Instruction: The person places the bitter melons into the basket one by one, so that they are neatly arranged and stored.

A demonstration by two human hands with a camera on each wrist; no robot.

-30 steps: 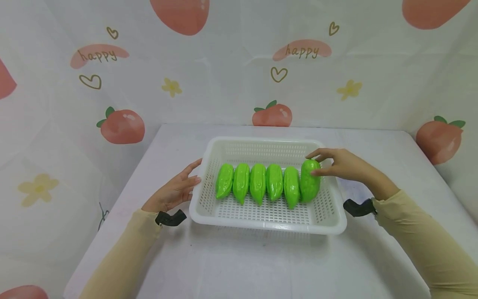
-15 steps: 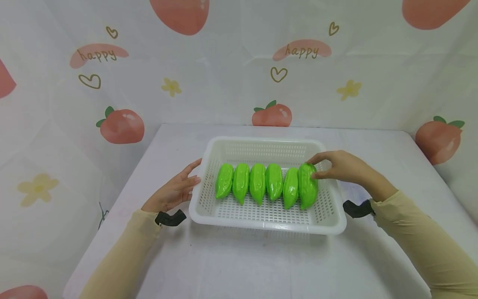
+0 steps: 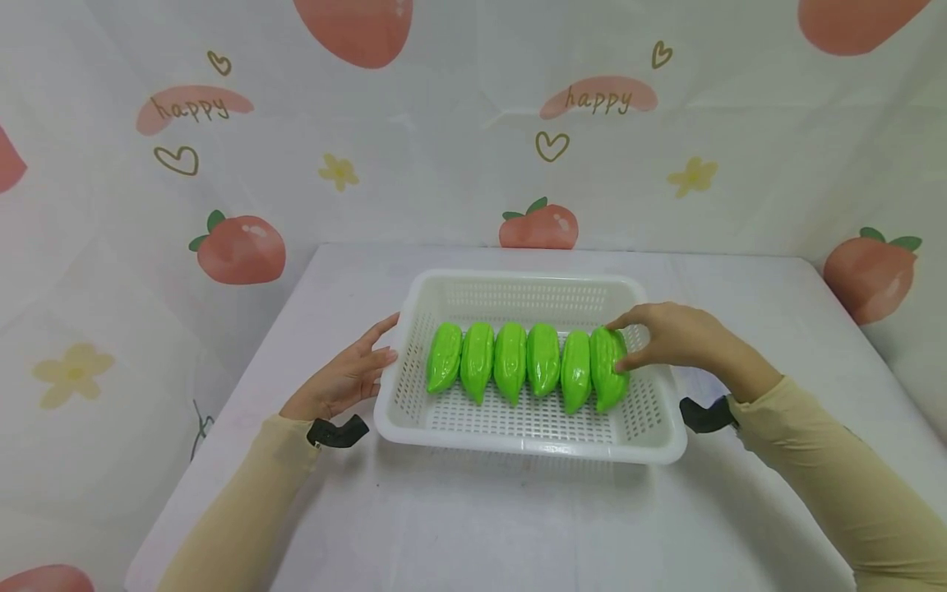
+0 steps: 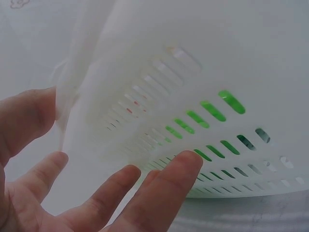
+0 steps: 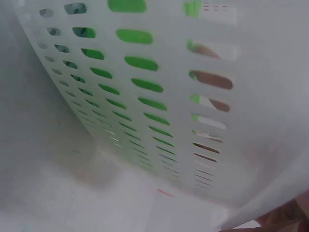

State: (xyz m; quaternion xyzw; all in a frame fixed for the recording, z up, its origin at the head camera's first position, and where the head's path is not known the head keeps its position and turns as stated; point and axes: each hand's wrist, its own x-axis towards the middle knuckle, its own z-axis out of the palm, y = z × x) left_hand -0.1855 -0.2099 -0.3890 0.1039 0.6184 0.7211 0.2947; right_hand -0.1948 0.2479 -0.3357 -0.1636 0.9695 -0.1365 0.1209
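Observation:
In the head view, a white plastic basket [image 3: 529,446] holds a row of several glossy bright green, ridged fruits [image 3: 510,362] with pointed ends towards me. My right hand [image 3: 676,335] reaches over the basket's right side and pinches the rightmost green fruit [image 3: 607,382], its forefinger at the far end and its thumb on the right flank. At the outer left side of the basket, my left hand [image 3: 344,374] touches the wall with loosely spread fingers. The left wrist view shows those fingers [image 4: 166,188] below the slotted wall [image 4: 260,159]. Through slots in the right wrist view, green fruit [image 5: 145,64] shows.
The basket stands on a white-covered table [image 3: 473,526]. Behind it hangs a white cloth backdrop [image 3: 444,164] with peaches, flowers and lettering. Black wrist-camera mounts [image 3: 338,431] sit at both wrists. A thin cord [image 3: 201,427] lies at the table's left edge.
The rightmost green fruit has turned and settled into line beside its neighbour, its tip now towards me. My right hand has come slightly nearer with it. The left hand stays put.

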